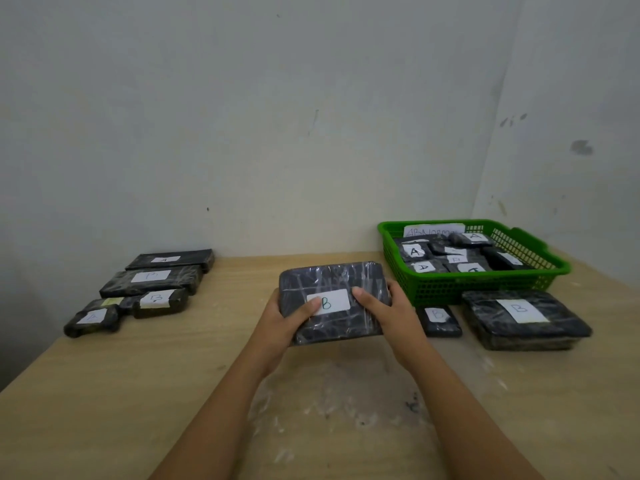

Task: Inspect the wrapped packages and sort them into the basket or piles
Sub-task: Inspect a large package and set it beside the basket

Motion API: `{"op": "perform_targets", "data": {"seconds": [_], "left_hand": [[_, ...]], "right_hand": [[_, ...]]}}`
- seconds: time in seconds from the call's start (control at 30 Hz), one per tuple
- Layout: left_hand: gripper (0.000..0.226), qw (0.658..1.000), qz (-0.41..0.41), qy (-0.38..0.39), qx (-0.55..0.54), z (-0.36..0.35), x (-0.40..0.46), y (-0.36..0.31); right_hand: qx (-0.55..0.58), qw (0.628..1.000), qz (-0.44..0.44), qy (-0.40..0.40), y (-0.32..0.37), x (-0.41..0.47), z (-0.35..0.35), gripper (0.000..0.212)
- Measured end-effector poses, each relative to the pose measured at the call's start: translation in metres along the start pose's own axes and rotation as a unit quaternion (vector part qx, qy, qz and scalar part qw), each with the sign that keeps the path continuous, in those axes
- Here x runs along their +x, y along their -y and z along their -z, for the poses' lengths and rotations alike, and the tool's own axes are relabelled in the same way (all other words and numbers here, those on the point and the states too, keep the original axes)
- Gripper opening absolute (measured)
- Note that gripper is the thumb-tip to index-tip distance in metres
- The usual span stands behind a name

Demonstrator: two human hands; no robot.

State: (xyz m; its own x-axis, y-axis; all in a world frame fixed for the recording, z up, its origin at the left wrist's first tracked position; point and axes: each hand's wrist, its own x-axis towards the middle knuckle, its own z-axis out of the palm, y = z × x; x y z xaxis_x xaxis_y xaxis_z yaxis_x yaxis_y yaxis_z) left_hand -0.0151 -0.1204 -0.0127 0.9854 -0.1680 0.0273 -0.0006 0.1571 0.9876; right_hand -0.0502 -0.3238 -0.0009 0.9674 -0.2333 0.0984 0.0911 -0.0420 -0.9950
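Note:
A black plastic-wrapped package [332, 282] with a white label marked B is held up above the table's middle. My left hand [291, 315] grips its left edge, thumb on the label. My right hand [381, 303] grips its right edge, thumb on top. A green basket [446, 289] at the back right holds several wrapped packages, most labelled A. In front of the basket lie a small B package [439, 320] and a large B package [523, 318]. At the left lies a group of several packages [152, 280] labelled A and B.
The wooden table [173, 375] runs into a room corner, with walls behind and to the right. Its left edge falls away diagonally at the lower left. A paper sign [433, 231] stands at the back of the basket.

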Motion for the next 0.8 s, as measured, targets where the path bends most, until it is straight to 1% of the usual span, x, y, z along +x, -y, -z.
{"op": "perform_targets", "data": {"seconds": [0.1, 0.23, 0.3, 0.43, 0.5, 0.67, 0.73, 0.8], "left_hand": [[0.068, 1.0, -0.018, -0.007, 0.001, 0.002, -0.005, 0.006], [0.062, 1.0, -0.014, -0.012, -0.001, 0.01, 0.0, 0.01], [0.061, 1.0, -0.016, -0.013, -0.002, 0.013, 0.003, 0.011], [0.064, 1.0, -0.011, -0.011, -0.002, 0.014, 0.003, 0.014], [0.061, 1.0, -0.007, -0.009, 0.0, 0.013, 0.001, 0.013], [0.06, 1.0, -0.011, -0.012, 0.001, 0.012, -0.003, 0.006], [0.055, 0.999, -0.024, -0.013, 0.023, 0.013, -0.003, 0.005], [0.051, 0.998, -0.034, -0.015, 0.052, 0.013, -0.003, 0.007]], "right_hand": [[0.016, 1.0, -0.001, 0.008, -0.004, 0.0, -0.003, 0.068], [-0.012, 1.0, -0.005, 0.011, -0.015, 0.006, -0.009, 0.075], [-0.017, 1.0, -0.004, 0.008, -0.019, 0.009, -0.012, 0.072], [-0.025, 1.0, 0.001, -0.001, -0.023, 0.01, -0.013, 0.057], [-0.032, 0.999, 0.006, -0.009, -0.025, 0.009, -0.015, 0.055], [-0.023, 1.0, -0.006, -0.002, -0.021, 0.004, -0.019, 0.059], [-0.003, 1.0, -0.016, 0.003, -0.02, 0.003, -0.02, 0.063], [-0.007, 1.0, -0.021, -0.015, -0.021, 0.004, -0.02, 0.066]]}}
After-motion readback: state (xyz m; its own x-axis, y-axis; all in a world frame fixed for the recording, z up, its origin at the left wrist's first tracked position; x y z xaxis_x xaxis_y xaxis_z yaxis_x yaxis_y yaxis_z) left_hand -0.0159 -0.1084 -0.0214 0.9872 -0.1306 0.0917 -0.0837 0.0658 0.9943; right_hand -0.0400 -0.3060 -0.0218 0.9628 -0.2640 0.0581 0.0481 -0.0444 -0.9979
